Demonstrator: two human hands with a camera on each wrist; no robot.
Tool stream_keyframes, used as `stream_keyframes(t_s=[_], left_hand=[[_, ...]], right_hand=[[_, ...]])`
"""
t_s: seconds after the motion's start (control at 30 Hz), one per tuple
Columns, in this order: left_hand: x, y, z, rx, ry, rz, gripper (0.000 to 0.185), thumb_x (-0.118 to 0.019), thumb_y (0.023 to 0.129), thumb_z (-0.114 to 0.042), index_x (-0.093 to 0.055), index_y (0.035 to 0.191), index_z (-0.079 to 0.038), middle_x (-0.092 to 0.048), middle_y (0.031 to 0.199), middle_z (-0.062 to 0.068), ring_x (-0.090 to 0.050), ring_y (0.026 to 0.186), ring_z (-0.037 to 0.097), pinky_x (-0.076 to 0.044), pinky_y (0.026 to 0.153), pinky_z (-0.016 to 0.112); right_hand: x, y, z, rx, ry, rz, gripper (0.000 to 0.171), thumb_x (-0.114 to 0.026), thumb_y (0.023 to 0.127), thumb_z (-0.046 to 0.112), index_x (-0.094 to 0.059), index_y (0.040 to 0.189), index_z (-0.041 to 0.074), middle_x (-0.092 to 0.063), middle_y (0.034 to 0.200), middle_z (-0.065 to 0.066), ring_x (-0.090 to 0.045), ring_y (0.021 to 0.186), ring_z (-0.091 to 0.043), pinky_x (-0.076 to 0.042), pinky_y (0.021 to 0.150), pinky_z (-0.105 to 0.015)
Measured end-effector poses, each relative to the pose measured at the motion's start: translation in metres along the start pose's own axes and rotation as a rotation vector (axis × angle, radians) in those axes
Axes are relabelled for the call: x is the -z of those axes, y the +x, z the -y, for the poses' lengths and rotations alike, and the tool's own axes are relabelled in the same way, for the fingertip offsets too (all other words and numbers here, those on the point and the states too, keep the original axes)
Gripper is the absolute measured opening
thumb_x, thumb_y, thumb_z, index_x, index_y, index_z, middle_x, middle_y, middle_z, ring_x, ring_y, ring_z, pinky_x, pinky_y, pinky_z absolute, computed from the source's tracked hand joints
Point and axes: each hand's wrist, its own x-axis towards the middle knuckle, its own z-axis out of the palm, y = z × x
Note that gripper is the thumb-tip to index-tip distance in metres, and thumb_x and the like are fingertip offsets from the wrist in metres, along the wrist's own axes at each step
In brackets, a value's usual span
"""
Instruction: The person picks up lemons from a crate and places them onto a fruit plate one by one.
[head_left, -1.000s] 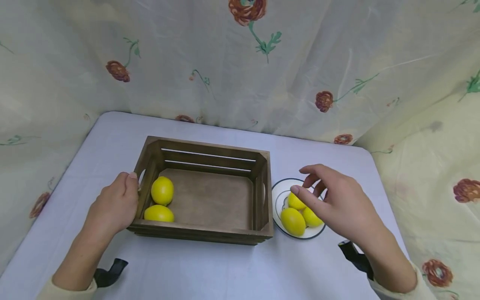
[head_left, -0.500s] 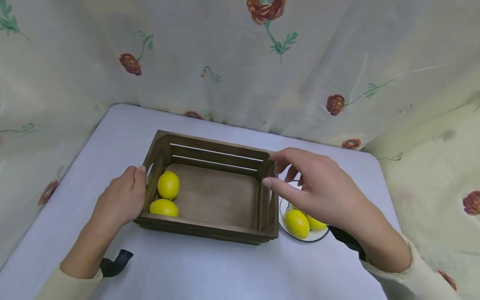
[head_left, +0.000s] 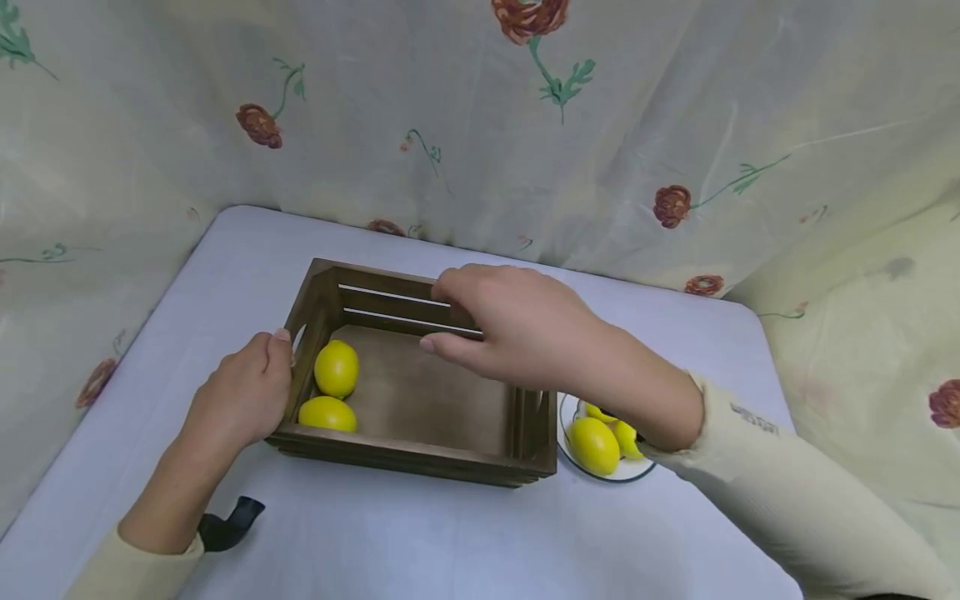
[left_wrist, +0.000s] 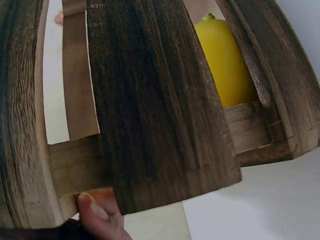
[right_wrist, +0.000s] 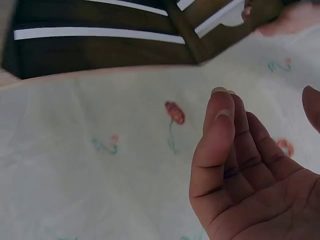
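Observation:
My left hand [head_left: 236,396] grips the left end of a brown wooden slatted crate [head_left: 427,408] at its handle hole. Two yellow lemons [head_left: 337,368] lie inside against the crate's left end. One lemon [left_wrist: 227,65] shows through the slats in the left wrist view, with my left fingertip [left_wrist: 102,217] below the end slat. Over the crate's right half hovers my right hand [head_left: 517,321], its fingers loosely bent and thumb apart. The right wrist view shows nothing in that hand's palm [right_wrist: 270,210]. Right of the crate, lemons [head_left: 594,446] rest on a plate [head_left: 622,477], partly hidden by my right wrist.
A white cloth [head_left: 420,533] covers the table. Floral curtains [head_left: 337,125] hang behind it and at both sides. A black strap end [head_left: 231,523] sticks out from my left wrist.
My right hand has moved left from above the plate of lemons to over the crate. The left hand keeps its hold on the crate. The head view has shifted slightly.

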Motion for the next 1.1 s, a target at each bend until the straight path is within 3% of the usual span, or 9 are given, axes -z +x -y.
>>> stream_keyframes(t_s=[0.23, 0.43, 0.67, 0.93, 1.1], left_hand=[[-0.002, -0.001, 0.002, 0.025, 0.001, 0.034, 0.073, -0.006, 0.112, -0.048, -0.054, 0.112, 0.006, -0.047, 0.075, 0.013, -0.049, 0.065, 0.029, -0.041, 0.055, 0.039], [-0.002, -0.002, 0.001, 0.028, 0.015, 0.038, 0.072, -0.006, 0.112, -0.048, -0.054, 0.111, 0.006, -0.047, 0.075, 0.013, -0.050, 0.066, 0.030, -0.042, 0.056, 0.040], [0.001, 0.000, 0.000, 0.034, 0.016, 0.044, 0.074, -0.006, 0.111, -0.050, -0.054, 0.115, 0.006, -0.049, 0.077, 0.013, -0.053, 0.071, 0.031, -0.044, 0.059, 0.041], [0.001, -0.001, 0.000, 0.020, 0.016, 0.024, 0.067, -0.008, 0.112, -0.049, -0.052, 0.109, 0.002, -0.046, 0.074, 0.012, -0.045, 0.061, 0.027, -0.039, 0.052, 0.037], [0.001, -0.002, 0.000, 0.035, 0.019, 0.023, 0.069, -0.009, 0.112, -0.050, -0.049, 0.118, 0.005, -0.048, 0.077, 0.013, -0.048, 0.064, 0.028, -0.041, 0.053, 0.038]], right_hand=[[-0.033, 0.050, 0.014, 0.052, -0.096, 0.156, 0.041, -0.071, 0.098, 0.048, -0.064, 0.122, 0.016, -0.064, 0.103, 0.006, -0.059, 0.086, -0.013, -0.052, 0.070, -0.031], [-0.061, 0.081, 0.020, 0.120, -0.121, 0.214, 0.049, -0.076, 0.095, 0.044, -0.065, 0.133, 0.015, -0.068, 0.118, 0.002, -0.063, 0.100, -0.013, -0.054, 0.081, -0.032], [-0.087, 0.106, 0.021, 0.137, -0.103, 0.303, 0.061, -0.080, 0.094, 0.039, -0.058, 0.145, 0.014, -0.064, 0.133, -0.002, -0.062, 0.109, -0.014, -0.054, 0.089, -0.033], [-0.120, 0.127, 0.020, 0.139, -0.101, 0.330, 0.064, -0.085, 0.089, 0.033, -0.059, 0.145, 0.013, -0.064, 0.125, -0.003, -0.060, 0.102, -0.016, -0.054, 0.087, -0.032], [-0.135, 0.137, 0.020, 0.121, -0.127, 0.348, 0.063, -0.083, 0.090, 0.030, -0.058, 0.147, 0.015, -0.062, 0.124, -0.003, -0.059, 0.099, -0.017, -0.054, 0.082, -0.033]])
